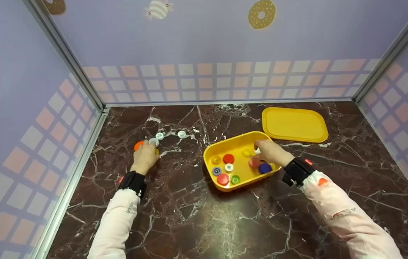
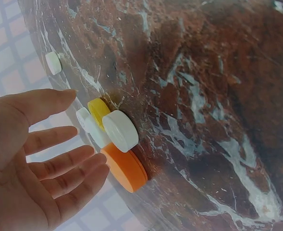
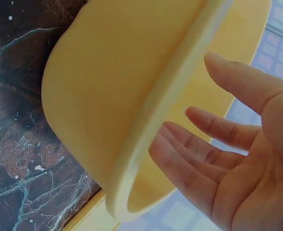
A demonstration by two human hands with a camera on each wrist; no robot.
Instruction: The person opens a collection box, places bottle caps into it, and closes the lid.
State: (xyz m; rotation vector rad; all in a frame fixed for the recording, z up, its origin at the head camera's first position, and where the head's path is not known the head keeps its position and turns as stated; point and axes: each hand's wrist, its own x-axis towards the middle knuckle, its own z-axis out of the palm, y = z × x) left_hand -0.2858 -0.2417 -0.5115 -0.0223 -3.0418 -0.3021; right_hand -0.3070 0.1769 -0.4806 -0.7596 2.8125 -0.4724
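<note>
In the head view my left hand (image 1: 145, 157) is over a small group of bottle caps at the left. The left wrist view shows its fingers spread beside an orange cap (image 2: 126, 168), a white cap (image 2: 122, 131) and a yellow cap (image 2: 99, 111), with nothing held. My right hand (image 1: 272, 153) reaches over the rim of a yellow plastic box (image 1: 241, 138). Its fingers are apart and hold nothing in the right wrist view. Below that hand lie a red cap (image 1: 254, 163) and a dark blue cap (image 1: 265, 168), partly covered in the head view.
Several more caps lie in the box, among them a red cap (image 1: 228, 158) and a green cap (image 1: 235, 179). A yellow lid (image 1: 294, 124) lies flat behind it. A small white cap (image 1: 181, 134) sits between box and left hand. Patterned walls (image 1: 204, 39) enclose the marble tabletop (image 1: 175, 223).
</note>
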